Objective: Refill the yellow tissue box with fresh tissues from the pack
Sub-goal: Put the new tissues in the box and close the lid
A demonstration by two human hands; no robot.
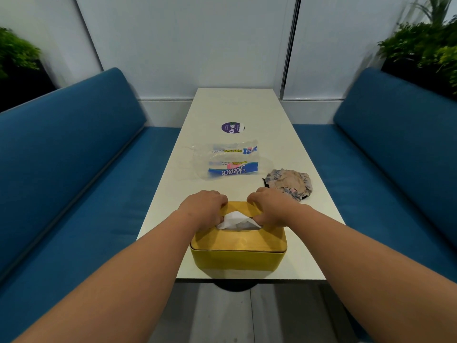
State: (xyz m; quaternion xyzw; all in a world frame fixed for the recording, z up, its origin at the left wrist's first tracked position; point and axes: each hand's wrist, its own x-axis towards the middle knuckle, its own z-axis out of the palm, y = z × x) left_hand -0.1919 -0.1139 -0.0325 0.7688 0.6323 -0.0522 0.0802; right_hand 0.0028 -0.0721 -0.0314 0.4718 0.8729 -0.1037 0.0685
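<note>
The yellow tissue box (238,261) stands at the near end of the white table (235,110), its lid on top. A white tissue (235,220) pokes up through the slot in the lid. My left hand (204,209) lies on the lid's far left part, fingers curled over its far edge. My right hand (270,207) does the same on the far right. Both thumbs sit beside the tissue. Beyond the box lies the clear plastic tissue pack (228,160) with blue "Reach" print, flattened and see-through.
A crumpled patterned cloth (289,185) lies right of the pack. A round purple sticker (232,128) is farther along the table. Blue benches (74,169) flank the table on both sides, with plants (425,45) behind them.
</note>
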